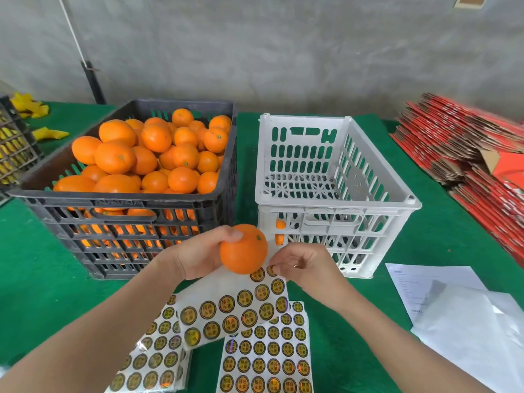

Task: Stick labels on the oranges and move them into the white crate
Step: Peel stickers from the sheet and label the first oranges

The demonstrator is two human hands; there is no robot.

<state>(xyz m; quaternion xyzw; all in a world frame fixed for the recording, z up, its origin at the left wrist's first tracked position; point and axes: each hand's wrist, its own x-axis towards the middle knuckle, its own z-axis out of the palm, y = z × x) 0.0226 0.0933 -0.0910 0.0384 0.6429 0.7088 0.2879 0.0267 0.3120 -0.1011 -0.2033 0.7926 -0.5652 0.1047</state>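
My left hand point(198, 255) grips one orange point(243, 249) in front of the two crates, just above a lifted label sheet point(235, 307). My right hand point(300, 265) pinches a round gold label point(271, 270) at that sheet's top edge, right beside the orange. The black crate point(136, 222) on the left is heaped with oranges point(153, 154). The white crate point(334, 202) on the right shows a couple of oranges point(280, 231) through its front slots. More label sheets point(266, 361) lie flat on the green table point(42, 285).
White papers point(459, 316) lie at the right front. Stacked red flattened cartons point(470, 154) fill the right back. Another dark crate point(14, 148) and yellow scraps point(31, 106) sit at the far left. A grey wall stands behind.
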